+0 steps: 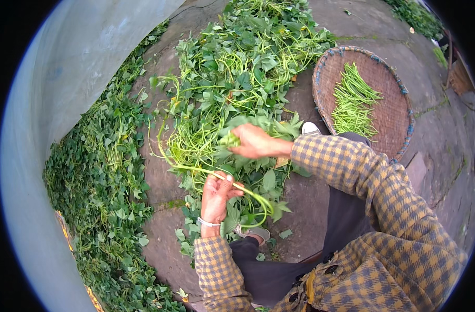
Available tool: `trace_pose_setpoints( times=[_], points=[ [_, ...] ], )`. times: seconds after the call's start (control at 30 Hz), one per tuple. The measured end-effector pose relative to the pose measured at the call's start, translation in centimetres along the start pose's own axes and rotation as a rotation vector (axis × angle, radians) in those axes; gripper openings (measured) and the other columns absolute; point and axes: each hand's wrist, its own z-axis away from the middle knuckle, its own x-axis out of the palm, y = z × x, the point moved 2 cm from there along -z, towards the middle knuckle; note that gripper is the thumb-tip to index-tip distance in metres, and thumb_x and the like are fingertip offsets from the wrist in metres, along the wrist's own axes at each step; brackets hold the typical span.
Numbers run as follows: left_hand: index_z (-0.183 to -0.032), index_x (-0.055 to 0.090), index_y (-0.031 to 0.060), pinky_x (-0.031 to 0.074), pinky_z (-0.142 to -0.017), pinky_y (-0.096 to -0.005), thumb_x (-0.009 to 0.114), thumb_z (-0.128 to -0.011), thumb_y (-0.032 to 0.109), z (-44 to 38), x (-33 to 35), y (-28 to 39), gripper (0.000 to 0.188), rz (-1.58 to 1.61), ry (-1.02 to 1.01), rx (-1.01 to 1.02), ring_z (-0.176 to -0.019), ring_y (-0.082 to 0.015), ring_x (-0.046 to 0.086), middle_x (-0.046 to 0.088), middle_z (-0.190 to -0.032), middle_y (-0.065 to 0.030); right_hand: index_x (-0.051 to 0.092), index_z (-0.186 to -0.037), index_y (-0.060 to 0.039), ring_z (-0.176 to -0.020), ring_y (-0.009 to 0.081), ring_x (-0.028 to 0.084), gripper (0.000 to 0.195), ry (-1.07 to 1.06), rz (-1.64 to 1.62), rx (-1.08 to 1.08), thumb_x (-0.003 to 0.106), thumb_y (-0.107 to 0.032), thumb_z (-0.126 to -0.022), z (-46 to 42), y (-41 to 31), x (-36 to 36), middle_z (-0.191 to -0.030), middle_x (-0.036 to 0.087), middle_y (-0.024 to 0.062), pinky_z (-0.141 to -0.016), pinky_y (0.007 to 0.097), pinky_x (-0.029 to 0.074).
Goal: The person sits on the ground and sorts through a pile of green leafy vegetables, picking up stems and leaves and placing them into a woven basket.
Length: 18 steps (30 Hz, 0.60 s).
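My left hand pinches a long green vine stem between thumb and fingers. One end of the stem arcs up to the left; the other loops down to the right with leaves on it. A little above, my right hand is closed on a bunch of light green stems, partly blurred, with broad leaves around it. Beneath both hands lies a large pile of leafy vines, stretching away from me over the paving.
To the right, a round woven bamboo tray with a blue-bound rim holds trimmed green stems. More vines form a strip along the left, beside translucent plastic sheeting. My shoes stand near the pile, on stone paving.
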Motion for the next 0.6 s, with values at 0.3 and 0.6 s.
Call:
trace_pose_setpoints(
  times=[0.3, 0.6],
  points=[
    [-0.097, 0.041, 0.0042, 0.057, -0.056, -0.0282, 0.056, -0.092, 0.012, -2.0, -2.0, -0.2, 0.018, -0.037, 0.425, 0.297, -0.069, -0.0159, 0.06, 0.051, -0.085, -0.0065, 0.059, -0.087, 0.0026, -0.068, 0.025, 0.066, 0.044, -0.354, 0.335, -0.058, 0.077, -0.035, -0.072, 3.8, -4.2, -0.5, -0.077, 0.066, 0.018, -0.057, 0.0399, 0.052],
    [-0.101, 0.039, 0.0051, 0.055, -0.052, -0.0239, 0.049, -0.096, 0.011, -1.1, -0.6, 0.5, 0.012, -0.164, 0.488, 0.438, -0.068, -0.0129, 0.058, 0.055, -0.083, -0.0066, 0.053, -0.084, 0.0009, -0.068, 0.0402, 0.059, 0.02, -0.162, 0.258, -0.189, 0.063, -0.007, -0.068, 4.5, -3.5, -0.4, -0.068, 0.058, 0.02, -0.056, 0.047, 0.044]
  ],
)
